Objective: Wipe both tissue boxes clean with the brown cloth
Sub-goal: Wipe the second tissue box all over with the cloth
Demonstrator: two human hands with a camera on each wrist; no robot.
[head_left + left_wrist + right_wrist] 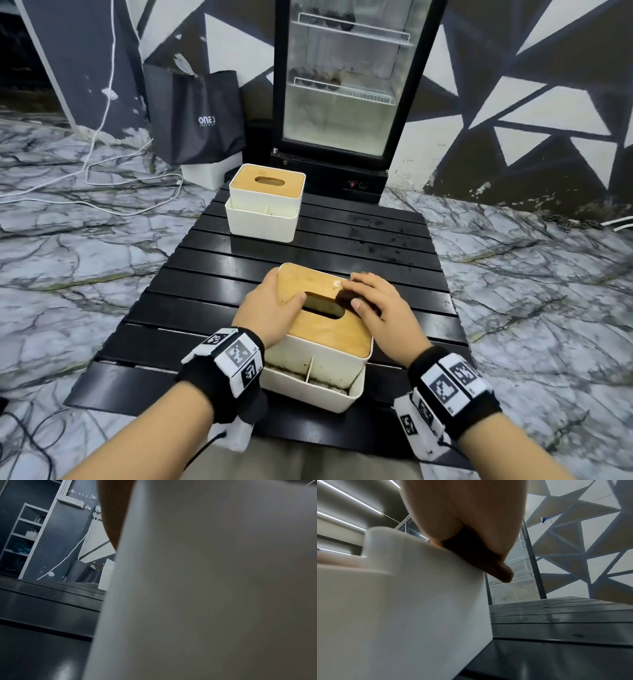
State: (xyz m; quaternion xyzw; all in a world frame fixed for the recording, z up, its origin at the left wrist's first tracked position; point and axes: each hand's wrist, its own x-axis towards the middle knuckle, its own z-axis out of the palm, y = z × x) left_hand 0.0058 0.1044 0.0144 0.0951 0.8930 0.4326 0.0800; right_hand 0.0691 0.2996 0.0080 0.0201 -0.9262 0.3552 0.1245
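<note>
Head view shows the near tissue box (pixel 320 346), white plastic with a bamboo lid, standing on the black slatted table (pixel 394 240), while the second tissue box (pixel 263 205) waits well apart at the far end. The left hand (pixel 274 308) lies over the lid's left edge with fingers wrapped down the side and thumb beside the slot, steadying it. The right hand (pixel 375 301) presses the brown cloth (pixel 346 296) onto the lid just right of the slot, fingers bent over the wad; the right wrist view shows the cloth (pixel 479 555) squeezed between palm and box edge. I judge the box light and rigid, likely to slide on the smooth slats under a hard stroke, so bracing it by its side walls is sensible. The lid looks smooth and may lift off, so hold below it. The cloth is soft and bunches easily; keep it flat under the fingers.
</note>
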